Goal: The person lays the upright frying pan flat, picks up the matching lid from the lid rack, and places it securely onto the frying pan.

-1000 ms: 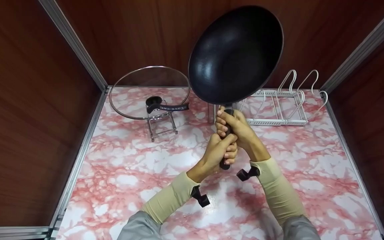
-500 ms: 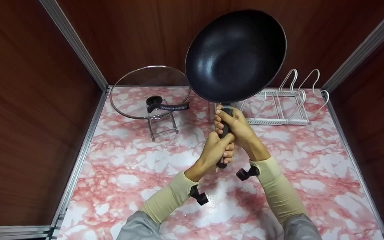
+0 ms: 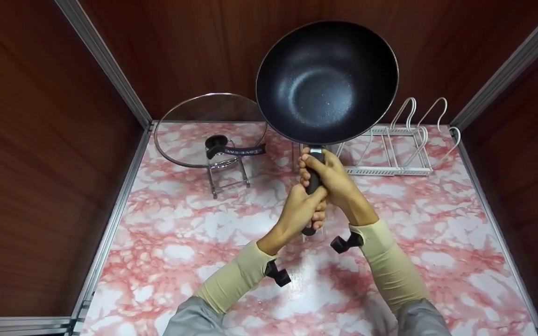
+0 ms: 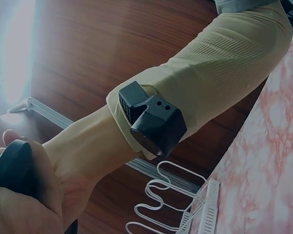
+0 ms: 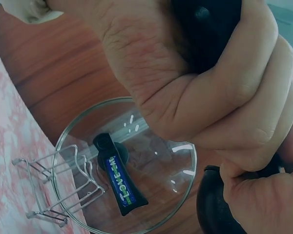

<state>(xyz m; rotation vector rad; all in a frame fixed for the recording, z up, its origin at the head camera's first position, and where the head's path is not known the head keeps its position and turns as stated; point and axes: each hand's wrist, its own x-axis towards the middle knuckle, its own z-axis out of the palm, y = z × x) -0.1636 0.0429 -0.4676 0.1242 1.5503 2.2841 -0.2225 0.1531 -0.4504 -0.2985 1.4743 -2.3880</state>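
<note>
A black wok with a long dark handle is held up in front of the back wall, its inside facing the head camera. My right hand grips the handle just below the pan, thumb along it. Lower down, my left hand wraps the same handle near its end; the two hands touch. In the left wrist view, the handle's end pokes out of the left hand. A round glass lid with a black knob and lettered grip leans upright on a small chrome stand at the left.
A white wire rack with curved hoops stands at the back right, partly behind the wok. Thin rods near the hands are mostly hidden. Wooden panels close in the pink marbled table.
The wok has turned so that its inside shows more fully and rounder. It has come slightly lower and to the left, with both hands shifting a little left. Lid and rack stay put.
</note>
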